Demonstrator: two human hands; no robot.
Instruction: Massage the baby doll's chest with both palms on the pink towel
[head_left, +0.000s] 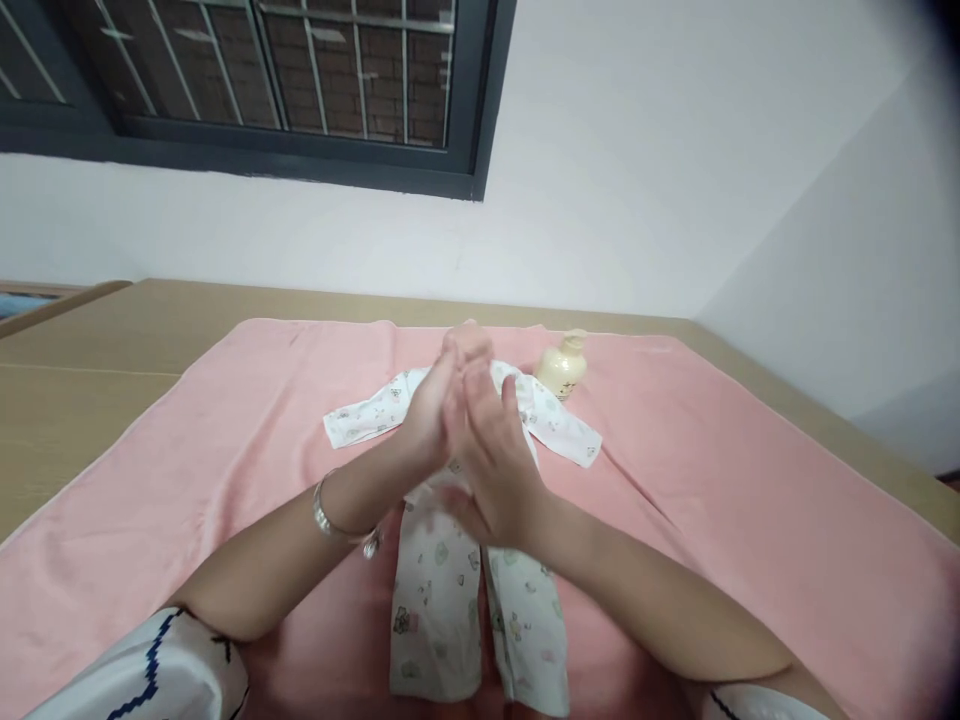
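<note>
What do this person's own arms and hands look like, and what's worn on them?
Both the left hand and right hand are ungloved. A silvery bracelet with a dangling charm circles the left wrist. White sleeves carry dark markings, zigzagging on the left.

I wear a loose white top whose sleeves reach to about my elbows. My left sleeve [191, 675] fills the lower left corner: smooth, slightly shiny cloth with a navy-blue zigzag line [153, 660] running along it, jagged and stepped at its edges. Near the hem sits a small, branching dark mark [224, 646]. Of my right sleeve [765, 704] only a white sliver shows at the bottom edge, crossed by a short dark line [723, 704]. Around my left wrist [352, 498] goes a shiny silver-coloured bracelet [320, 508], with a small silvery charm [371, 545] hanging from it, its details blurred. My fingers [481, 398] are slender.
</note>
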